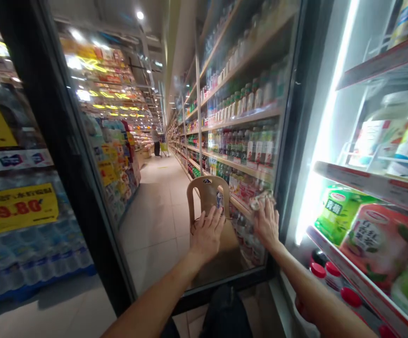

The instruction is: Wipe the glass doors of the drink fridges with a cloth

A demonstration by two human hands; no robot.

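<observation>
A crumpled cloth point(262, 199) sits pressed against the inside of an open glass cooler door point(190, 141), low on the pane and near its hinged edge, under the fingertips of the right hand point(267, 225). That hand lies mostly flat with fingers spread, pinning the cloth to the glass rather than closing around it. Just beside it, the left hand point(207, 233) rests open and flat against the same pane, fingers slightly apart, holding nothing. Through the glass, right behind the left hand, a tan plastic chair point(208, 195) stands in the aisle. Beyond it, long shelves of bottled drinks point(246, 141) run down the right side of a tiled supermarket aisle, and a person point(156, 140) stands far off near a green cart. To the right, the lit cooler interior point(366, 188) holds green and red drink cartons point(362, 230) on a shelf, red-capped bottles point(327, 272) below, and pale bottles above. To the left, a yellow price sign point(16, 208) reading 19.80 hangs above stacked packs of bottled water point(31, 263).
</observation>
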